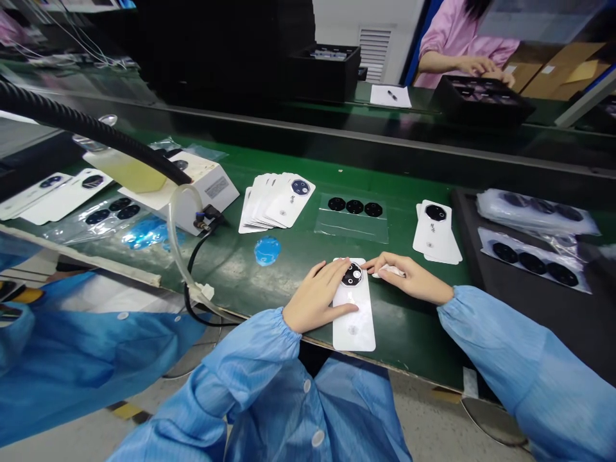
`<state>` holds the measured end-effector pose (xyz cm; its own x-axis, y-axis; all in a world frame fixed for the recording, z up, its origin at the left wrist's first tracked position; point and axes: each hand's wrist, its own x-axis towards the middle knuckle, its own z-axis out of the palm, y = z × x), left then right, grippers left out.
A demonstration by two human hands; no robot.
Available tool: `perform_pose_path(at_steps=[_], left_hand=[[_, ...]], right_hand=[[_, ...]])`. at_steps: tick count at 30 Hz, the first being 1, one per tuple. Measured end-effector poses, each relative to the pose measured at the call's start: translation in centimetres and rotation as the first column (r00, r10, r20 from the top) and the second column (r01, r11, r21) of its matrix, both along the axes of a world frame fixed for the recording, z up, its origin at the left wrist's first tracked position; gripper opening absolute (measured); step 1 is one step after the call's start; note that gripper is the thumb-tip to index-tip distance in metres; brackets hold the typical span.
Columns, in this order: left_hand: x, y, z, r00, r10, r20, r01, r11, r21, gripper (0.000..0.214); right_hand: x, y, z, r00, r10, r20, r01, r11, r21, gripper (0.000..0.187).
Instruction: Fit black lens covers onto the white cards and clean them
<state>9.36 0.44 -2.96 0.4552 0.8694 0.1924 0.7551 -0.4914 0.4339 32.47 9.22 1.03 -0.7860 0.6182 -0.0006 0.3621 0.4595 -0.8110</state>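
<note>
A white phone back cover [353,327] with a round black camera disc [353,274] lies at the table's front edge. Across its left side rests my left hand [320,296], fingers stretched out and thumb spread, fingertips by the disc. My right hand [409,277] is closed around a small wad of white cloth or tissue [392,271]. Its index finger points at the upper right edge of the cover, by the disc. Beyond the hands, a clear film strip [351,224] carries three black discs. A blue round film piece [267,251] lies to the left.
A fanned stack of white covers [276,202] lies at centre left, a smaller stack [437,231] at right. Bagged black discs [534,262] lie on a black tray. A white box [202,186], hose and cable stand at left. A person in pink [462,58] works opposite.
</note>
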Motion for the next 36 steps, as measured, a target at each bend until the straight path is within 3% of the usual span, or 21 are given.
perform_pose_path(at_steps=[8, 19, 22, 27, 36], left_hand=[[0.1, 0.0, 0.1, 1.000, 0.008, 0.014, -0.008, 1.000, -0.001, 0.082], [0.0, -0.1, 0.0, 1.000, 0.007, -0.004, -0.007, 1.000, -0.002, 0.081], [0.0, -0.1, 0.0, 1.000, 0.007, -0.002, -0.007, 1.000, -0.003, 0.081], [0.0, 0.0, 0.0, 1.000, 0.010, 0.004, -0.010, 1.000, -0.008, 0.082], [0.0, 0.0, 0.0, 0.999, 0.008, 0.039, -0.006, 1.000, -0.027, 0.082]], right_hand=[[0.4, -2.7, 0.4, 0.997, 0.008, 0.073, -0.018, 0.990, 0.137, 0.012], [-0.2, -4.1, 0.4, 0.943, 0.163, 0.291, -0.271, 0.884, 0.381, 0.040], [-0.2, -4.1, 0.5, 0.941, 0.160, 0.297, -0.267, 0.891, 0.367, 0.041], [0.2, -2.7, 0.9, 0.973, 0.062, 0.223, -0.122, 0.956, 0.267, 0.018], [-0.3, -3.2, 1.0, 0.992, 0.026, 0.127, -0.035, 0.997, 0.068, 0.011]])
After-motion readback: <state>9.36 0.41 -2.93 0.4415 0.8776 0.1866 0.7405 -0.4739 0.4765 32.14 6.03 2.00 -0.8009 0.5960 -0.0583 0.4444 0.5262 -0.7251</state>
